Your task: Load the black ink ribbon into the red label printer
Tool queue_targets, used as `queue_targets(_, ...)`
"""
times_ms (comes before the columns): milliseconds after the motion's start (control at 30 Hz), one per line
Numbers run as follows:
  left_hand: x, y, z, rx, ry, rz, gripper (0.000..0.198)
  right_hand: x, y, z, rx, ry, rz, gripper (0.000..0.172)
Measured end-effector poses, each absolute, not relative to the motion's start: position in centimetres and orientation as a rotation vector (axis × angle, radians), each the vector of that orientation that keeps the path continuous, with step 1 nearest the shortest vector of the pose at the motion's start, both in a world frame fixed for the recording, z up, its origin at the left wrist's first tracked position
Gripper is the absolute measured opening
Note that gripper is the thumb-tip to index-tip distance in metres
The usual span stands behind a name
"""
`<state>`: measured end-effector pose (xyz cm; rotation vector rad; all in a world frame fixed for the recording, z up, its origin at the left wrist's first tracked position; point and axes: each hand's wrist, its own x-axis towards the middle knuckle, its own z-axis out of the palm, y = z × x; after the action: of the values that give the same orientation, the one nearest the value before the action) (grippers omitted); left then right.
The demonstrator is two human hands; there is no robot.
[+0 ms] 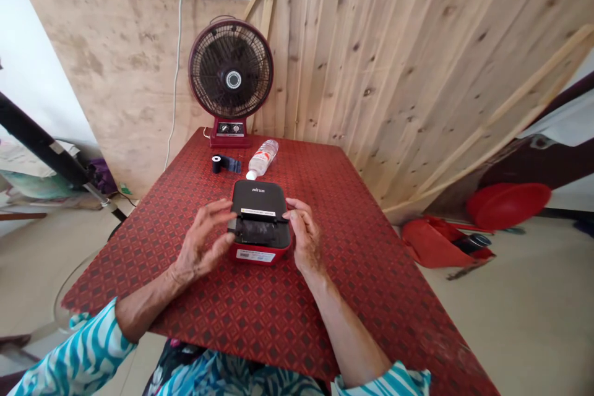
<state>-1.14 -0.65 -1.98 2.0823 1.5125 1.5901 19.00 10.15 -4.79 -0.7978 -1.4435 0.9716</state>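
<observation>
A small red and black box-shaped device (pixel 260 198) sits on the table in front of me. Its black top has white lettering, a white label strip across the middle, and a glossy dark panel (pixel 260 232) nearer to me. A white sticker (pixel 255 256) is on its red front. My left hand (pixel 204 238) is at the left side of the device, fingers spread, with thumb and fingertips at its edge. On the opposite side, my right hand (pixel 304 235) has bent fingers and thumb gripping the right edge near the label strip.
Behind the device lies a clear plastic bottle (pixel 263 159) with a white cap. Left of it is a partly unrolled black roll (pixel 226 164). A dark red fan (pixel 232 80) stands at the back of the patterned red table (pixel 352 260). Wooden boards (pixel 371 62) lean behind.
</observation>
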Motion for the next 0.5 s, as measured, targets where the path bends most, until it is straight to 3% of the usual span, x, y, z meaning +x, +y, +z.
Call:
queue_targets(133, -2.2, 0.6, -2.5, 1.340, 1.604, 1.608, 0.035, 19.1, 9.9, -4.9, -0.773, -1.487, 0.936, 0.025)
queue_targets(233, -2.3, 1.0, -3.0, 1.190, 1.545, 1.525, 0.042, 19.1, 9.7, -5.0, -0.765, -1.506, 0.896, 0.024)
queue_targets(500, -2.0, 1.2, -1.5, 2.151, 1.574, 1.291, 0.049, 19.0, 9.6, -5.5, -0.770, -1.531, 0.875, 0.023)
